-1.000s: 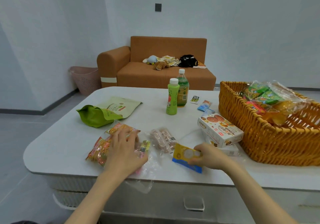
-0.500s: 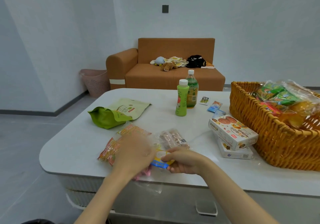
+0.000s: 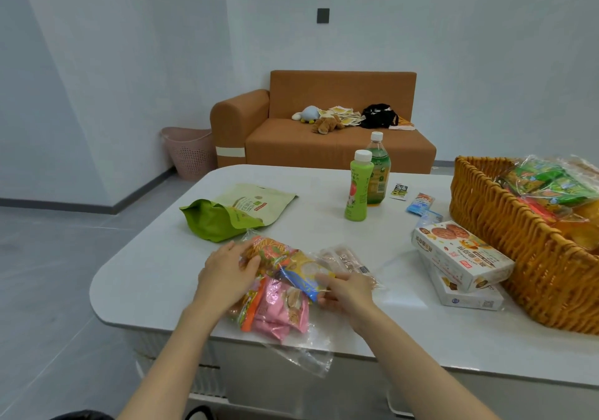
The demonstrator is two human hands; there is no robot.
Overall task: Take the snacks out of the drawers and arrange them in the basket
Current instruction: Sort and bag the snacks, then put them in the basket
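Left hand: the left hand [image 3: 227, 272] lies on the orange packet [image 3: 269, 251] close to the front edge of the bench [image 3: 152, 277]. Its fingers are fairly straight and pressing down, nothing clenched. It looks to be pinning the heap so it can't slide.
Right hand: the right hand [image 3: 348, 293] has its fingers pinched on the yellow-and-blue packet [image 3: 303, 273], one finger on top and the rest curled beneath. It holds the packet tight against the orange one.
Heap: the pink packets [image 3: 278, 309] sit right at the front edge, touching the other two. All of it rests on a clear plastic bag [image 3: 304, 354] that droops over the edge. My read is that the small packets are being bunched so they can go across in one lift.
Sausage pack: the sausage pack [image 3: 350, 259] lies just behind the right hand, beside the heap.
Basket: the basket [image 3: 505, 244] stands at the bench's right edge. Snack bags [image 3: 551, 183] are already in it, piled above the rim.
Boxes: two biscuit boxes [image 3: 460, 254] are stacked just beside the basket's near wall, handy for loading.
Yet to go: a green pouch [image 3: 233, 212] lies toward the left edge. Two bottles [image 3: 358, 189] stand upright toward the far edge, with small sachets [image 3: 421, 202] beside them.
Progress: partly done, I'd judge, with most snacks on the bench rather than in the basket.
Watch: the loose film is slippery, so packets could spill off the front edge when lifted.
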